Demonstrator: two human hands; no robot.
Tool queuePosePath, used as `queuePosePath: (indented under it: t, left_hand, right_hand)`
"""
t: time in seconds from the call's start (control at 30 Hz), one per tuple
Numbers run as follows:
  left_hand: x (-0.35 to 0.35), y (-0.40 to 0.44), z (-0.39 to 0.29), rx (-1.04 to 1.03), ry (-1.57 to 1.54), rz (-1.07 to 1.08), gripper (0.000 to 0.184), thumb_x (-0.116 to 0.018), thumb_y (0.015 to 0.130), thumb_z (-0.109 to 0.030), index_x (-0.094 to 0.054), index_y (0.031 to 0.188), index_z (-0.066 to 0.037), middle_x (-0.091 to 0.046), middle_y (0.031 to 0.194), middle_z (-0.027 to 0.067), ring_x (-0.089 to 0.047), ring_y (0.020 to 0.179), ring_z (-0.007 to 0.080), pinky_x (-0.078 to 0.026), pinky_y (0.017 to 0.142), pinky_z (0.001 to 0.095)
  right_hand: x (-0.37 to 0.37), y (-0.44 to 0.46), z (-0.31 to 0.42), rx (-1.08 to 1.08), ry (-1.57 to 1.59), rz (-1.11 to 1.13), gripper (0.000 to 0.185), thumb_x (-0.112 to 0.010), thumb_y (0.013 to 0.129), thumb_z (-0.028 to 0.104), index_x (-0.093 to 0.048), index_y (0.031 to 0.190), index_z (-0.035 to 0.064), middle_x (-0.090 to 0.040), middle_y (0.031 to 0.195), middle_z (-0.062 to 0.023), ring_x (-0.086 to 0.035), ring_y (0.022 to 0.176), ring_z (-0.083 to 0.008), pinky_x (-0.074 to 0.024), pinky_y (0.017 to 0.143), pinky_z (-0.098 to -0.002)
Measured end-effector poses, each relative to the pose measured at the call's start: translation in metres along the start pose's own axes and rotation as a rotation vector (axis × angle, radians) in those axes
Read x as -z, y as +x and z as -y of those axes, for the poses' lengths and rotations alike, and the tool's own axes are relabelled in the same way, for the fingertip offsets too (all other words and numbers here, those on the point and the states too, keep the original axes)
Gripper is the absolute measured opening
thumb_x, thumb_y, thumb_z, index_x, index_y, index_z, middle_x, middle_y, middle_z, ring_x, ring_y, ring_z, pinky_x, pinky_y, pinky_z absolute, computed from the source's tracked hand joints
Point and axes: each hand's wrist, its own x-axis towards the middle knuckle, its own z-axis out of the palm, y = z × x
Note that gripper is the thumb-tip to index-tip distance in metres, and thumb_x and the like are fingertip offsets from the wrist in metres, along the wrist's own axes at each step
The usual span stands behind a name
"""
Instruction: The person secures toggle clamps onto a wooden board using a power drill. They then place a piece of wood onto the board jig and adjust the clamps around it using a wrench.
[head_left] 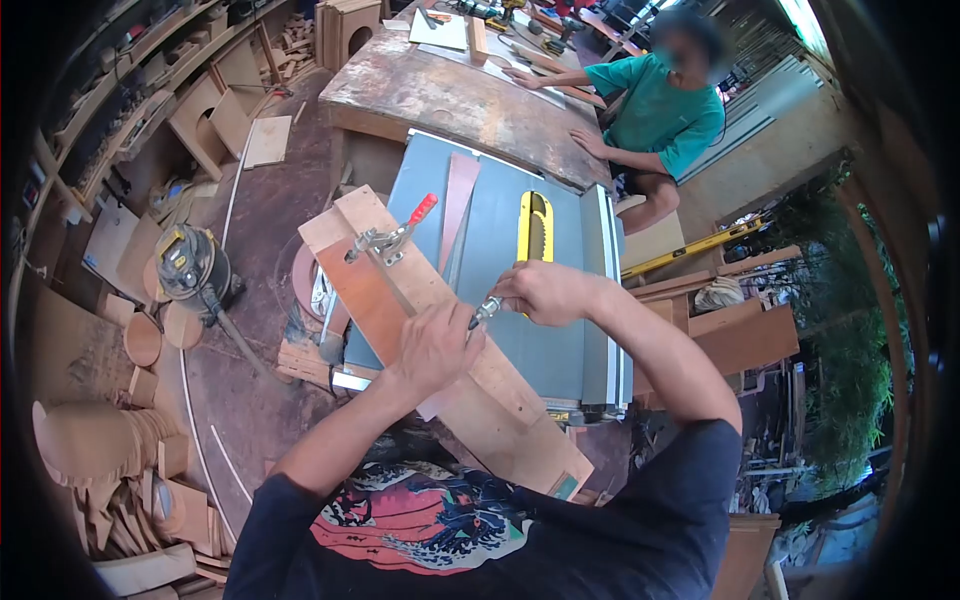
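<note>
A long wooden jig (490, 385) lies slantwise across the table saw (560, 350), with an orange-brown board (368, 298) on its upper part. At its far end stands a toggle clamp (385, 243) with a red handle. My left hand (437, 350) rests over the middle of the jig, fingers curled at a second metal clamp (486, 312). Closed around the other end of that clamp is my right hand (543, 292), above the saw top; the fingers hide most of the grip. A tapered pink strip (459, 205) lies on the saw top beyond the hands.
The saw's blade sits under a yellow insert (537, 225), just beyond my right hand. A silver fence (603, 300) runs along the right. Across the workbench (430, 85) sits a person (655, 110) in a green shirt. A shop vacuum (190, 265) stands left, near stacked wood offcuts.
</note>
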Motion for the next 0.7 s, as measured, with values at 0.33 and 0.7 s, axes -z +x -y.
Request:
queuePosePath:
  t: [0.33,0.7]
  left_hand:
    - [-0.013,-0.034,0.017,0.2,-0.415,0.025,0.03,-0.053,0.107,-0.031,-0.058,0.103,-0.002,-0.063,0.075,0.018,-0.065,0.068,0.0403,-0.05,0.062,0.0489]
    - [-0.034,-0.045,0.005,0.513,-0.615,0.005,0.046,-0.041,0.111,-0.043,-0.058,0.104,-0.001,-0.06,0.071,0.0145,-0.062,0.066,0.0303,-0.048,0.065,0.043]
  right_hand:
    - [0.007,0.027,0.03,0.191,-0.302,0.122,0.016,-0.062,0.093,0.017,-0.07,0.099,0.0034,-0.07,0.097,-0.0116,-0.066,0.101,-0.0325,-0.0514,0.091,-0.0459]
    - [-0.027,0.006,0.014,0.402,-0.505,-0.392,0.021,-0.065,0.085,0.019,-0.071,0.102,0.0079,-0.063,0.087,-0.0029,-0.061,0.087,-0.0223,-0.0463,0.083,-0.0369]
